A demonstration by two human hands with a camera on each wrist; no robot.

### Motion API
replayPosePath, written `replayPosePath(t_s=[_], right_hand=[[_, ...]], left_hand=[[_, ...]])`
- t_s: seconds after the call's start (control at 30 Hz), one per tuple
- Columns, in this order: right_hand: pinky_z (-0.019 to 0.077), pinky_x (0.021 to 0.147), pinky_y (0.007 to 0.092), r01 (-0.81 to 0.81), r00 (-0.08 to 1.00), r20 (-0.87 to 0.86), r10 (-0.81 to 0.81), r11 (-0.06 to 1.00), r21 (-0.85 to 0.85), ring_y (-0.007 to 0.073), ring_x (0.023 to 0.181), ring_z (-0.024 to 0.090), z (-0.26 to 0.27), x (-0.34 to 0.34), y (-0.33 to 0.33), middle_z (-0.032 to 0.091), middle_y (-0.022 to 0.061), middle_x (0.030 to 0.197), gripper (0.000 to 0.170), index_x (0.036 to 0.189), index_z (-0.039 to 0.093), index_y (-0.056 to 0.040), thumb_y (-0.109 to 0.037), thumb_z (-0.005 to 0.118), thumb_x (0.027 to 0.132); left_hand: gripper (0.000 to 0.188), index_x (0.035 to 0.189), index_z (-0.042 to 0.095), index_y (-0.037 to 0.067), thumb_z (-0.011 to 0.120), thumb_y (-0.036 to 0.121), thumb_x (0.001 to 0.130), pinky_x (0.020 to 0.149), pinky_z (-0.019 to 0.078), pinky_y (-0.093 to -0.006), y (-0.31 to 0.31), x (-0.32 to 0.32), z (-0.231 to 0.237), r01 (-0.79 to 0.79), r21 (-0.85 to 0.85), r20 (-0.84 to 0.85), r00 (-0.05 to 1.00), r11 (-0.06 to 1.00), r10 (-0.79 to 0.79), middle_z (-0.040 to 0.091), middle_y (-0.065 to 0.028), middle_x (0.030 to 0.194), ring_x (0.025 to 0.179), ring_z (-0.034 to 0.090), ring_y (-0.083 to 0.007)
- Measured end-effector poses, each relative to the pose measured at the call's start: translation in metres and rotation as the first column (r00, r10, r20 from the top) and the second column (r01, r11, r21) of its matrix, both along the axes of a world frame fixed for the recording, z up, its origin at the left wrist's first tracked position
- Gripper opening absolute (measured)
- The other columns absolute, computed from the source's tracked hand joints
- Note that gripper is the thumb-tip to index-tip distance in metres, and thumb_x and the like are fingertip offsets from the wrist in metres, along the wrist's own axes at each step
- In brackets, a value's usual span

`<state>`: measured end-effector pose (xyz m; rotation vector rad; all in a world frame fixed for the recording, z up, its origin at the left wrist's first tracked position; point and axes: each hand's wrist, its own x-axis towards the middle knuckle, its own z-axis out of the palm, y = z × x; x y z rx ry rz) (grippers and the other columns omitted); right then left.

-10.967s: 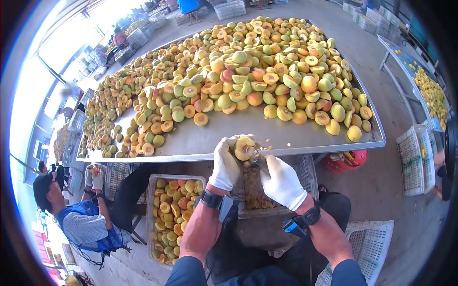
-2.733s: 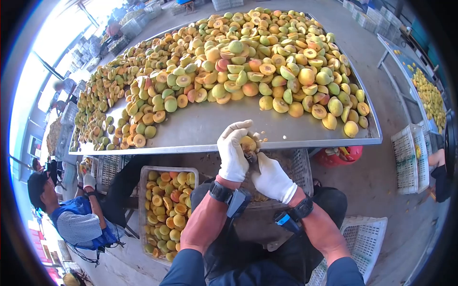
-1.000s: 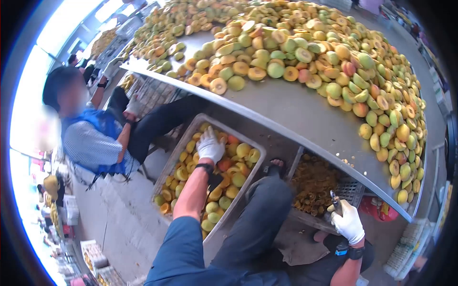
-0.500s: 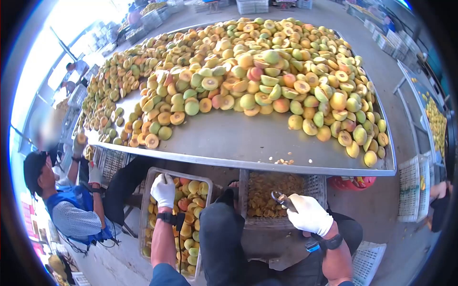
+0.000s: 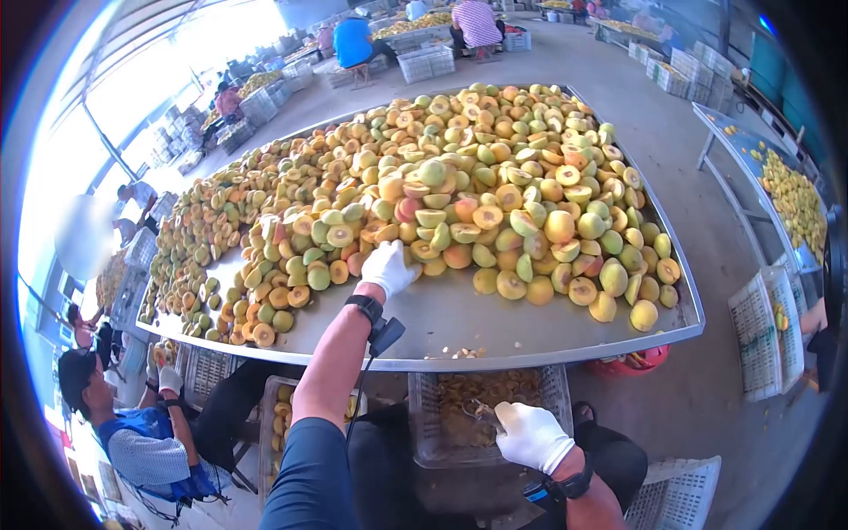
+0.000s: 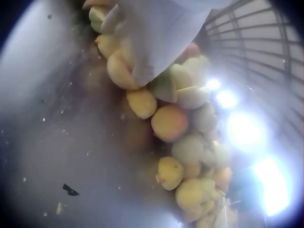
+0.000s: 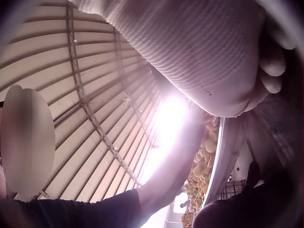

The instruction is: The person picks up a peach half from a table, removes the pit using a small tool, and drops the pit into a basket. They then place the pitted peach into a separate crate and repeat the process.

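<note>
My gloved left hand (image 5: pixel 389 268) reaches over the metal table (image 5: pixel 424 318) and touches the near edge of a heap of halved peaches (image 5: pixel 459 212). In the left wrist view, the white glove (image 6: pixel 152 38) overlaps several of the fruits (image 6: pixel 169 122); its fingertips are hidden, and I cannot tell whether they grip one. Lower down, my gloved right hand (image 5: pixel 533 437) grips a pitting tool (image 5: pixel 481 412) with a looped metal end, held above a plastic crate (image 5: pixel 426 437) of brown scraps. The right wrist view shows mostly the ribbed glove (image 7: pixel 199 57) and hides the tool.
Small pale bits (image 5: pixel 464 352) lie along the table's front edge. A crate (image 5: pixel 268 424) of peach halves stands at my left, partly behind my arm. Beside it sits another person (image 5: pixel 146 433). A red bucket (image 5: pixel 632 363) is under the table's right side, an empty-looking white crate (image 5: pixel 676 495) below.
The left hand has left the crate of peach halves and moved up to the heap on the table. The right hand still holds the pitting tool, now lower over the scrap crate.
</note>
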<state>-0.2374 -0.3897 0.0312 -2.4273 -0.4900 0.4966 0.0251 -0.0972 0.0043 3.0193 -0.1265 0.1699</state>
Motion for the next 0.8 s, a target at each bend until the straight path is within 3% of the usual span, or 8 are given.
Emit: replayPosePath(t_s=[0.23, 0.27, 0.3, 0.37, 0.4, 0.47, 0.57, 0.8], right_hand=[[0.0543, 0.071, 0.0525, 0.044, 0.997, 0.06, -0.044, 0.999, 0.01, 0.0442, 0.078, 0.067, -0.003, -0.003, -0.013, 0.065, 0.0244, 0.085, 0.016, 0.094, 0.057, -0.0029, -0.015, 0.057, 0.083], [0.0543, 0.07, 0.0524, 0.055, 0.995, 0.086, -0.056, 0.998, 0.016, 0.0441, 0.078, 0.067, -0.001, -0.003, -0.013, 0.065, 0.0243, 0.085, 0.016, 0.094, 0.057, -0.0028, -0.015, 0.057, 0.084], [0.0544, 0.07, 0.0522, 0.066, 0.991, 0.112, -0.068, 0.998, 0.023, 0.0439, 0.078, 0.067, 0.0, -0.004, -0.011, 0.066, 0.0241, 0.085, 0.016, 0.094, 0.057, -0.0028, -0.015, 0.057, 0.084], [0.0544, 0.07, 0.052, 0.068, 0.985, 0.153, -0.075, 0.996, 0.052, 0.0432, 0.078, 0.067, 0.0, -0.006, -0.005, 0.066, 0.0236, 0.085, 0.016, 0.095, 0.057, -0.0029, -0.014, 0.058, 0.084], [0.0544, 0.07, 0.0521, 0.067, 0.982, 0.174, -0.078, 0.995, 0.071, 0.043, 0.078, 0.067, -0.001, -0.007, 0.0, 0.065, 0.0233, 0.084, 0.016, 0.095, 0.057, -0.0031, -0.015, 0.059, 0.084], [0.0542, 0.068, 0.0518, 0.051, 0.972, 0.225, -0.074, 0.993, 0.108, 0.0429, 0.076, 0.066, 0.001, -0.01, 0.011, 0.065, 0.0221, 0.084, 0.016, 0.095, 0.057, -0.0036, -0.013, 0.061, 0.083], [0.0525, 0.066, 0.0486, 0.072, 0.919, 0.341, -0.196, 0.936, 0.346, 0.0445, 0.078, 0.063, 0.002, -0.014, 0.03, 0.063, 0.0218, 0.084, 0.022, 0.101, 0.057, -0.0024, -0.006, 0.066, 0.081], [0.05, 0.066, 0.0493, 0.136, 0.859, 0.391, -0.329, 0.885, 0.445, 0.0463, 0.078, 0.06, -0.005, -0.005, 0.051, 0.061, 0.0233, 0.084, 0.019, 0.099, 0.056, -0.0004, -0.002, 0.064, 0.081]], left_hand=[[0.05, 0.097, 0.069, 0.002, 0.079, 0.043, 0.071, 0.083, 0.0518, -0.0422, 0.006, -0.021, 0.003, -0.073, -0.165, 0.135, 0.986, 0.984, 0.096, 0.068, -0.0196, 0.099, 0.095, 0.066, -0.0354], [0.041, 0.097, 0.071, 0.003, 0.078, 0.036, 0.075, 0.072, 0.0541, -0.0354, 0.009, -0.034, 0.012, -0.061, -0.189, 0.198, 0.975, 0.98, 0.099, 0.071, -0.0136, 0.088, 0.081, 0.069, -0.0285], [0.036, 0.096, 0.071, 0.003, 0.076, 0.034, 0.077, 0.066, 0.0522, -0.0311, 0.012, -0.048, 0.02, -0.121, -0.495, 0.037, 0.986, 0.86, 0.16, 0.071, -0.0105, 0.086, 0.077, 0.068, -0.0237], [0.036, 0.1, 0.068, 0.003, 0.069, 0.035, 0.084, 0.051, 0.0434, -0.0201, 0.022, -0.08, 0.04, -0.283, -0.869, -0.262, 0.959, 0.406, 0.108, 0.069, -0.0047, 0.086, 0.067, 0.064, -0.0116], [0.043, 0.108, 0.064, -0.001, 0.059, 0.037, 0.087, 0.051, 0.0445, -0.0227, 0.024, -0.097, 0.039, -0.335, -0.942, -0.335, 0.942, 0.038, -0.011, 0.07, -0.012, 0.094, 0.067, 0.064, -0.0176], [0.048, 0.116, 0.059, -0.004, 0.049, 0.031, 0.085, 0.059, 0.0501, -0.0307, 0.012, -0.138, 0.051, -0.42, -0.792, -0.319, 0.903, -0.443, -0.287, 0.067, -0.0199, 0.108, 0.076, 0.066, -0.0277], [0.057, 0.124, 0.054, -0.006, 0.046, 0.021, 0.074, 0.081, 0.0519, -0.0479, -0.018, -0.185, 0.049, -0.346, -0.706, -0.237, 0.938, -0.619, -0.254, 0.059, -0.0261, 0.127, 0.105, 0.062, -0.041], [0.062, 0.124, 0.053, -0.006, 0.047, 0.017, 0.067, 0.095, 0.0477, -0.0515, -0.064, -0.215, 0.036, -0.403, -0.54, -0.097, 0.902, -0.739, -0.421, 0.054, -0.0258, 0.133, 0.12, 0.055, -0.0413]])
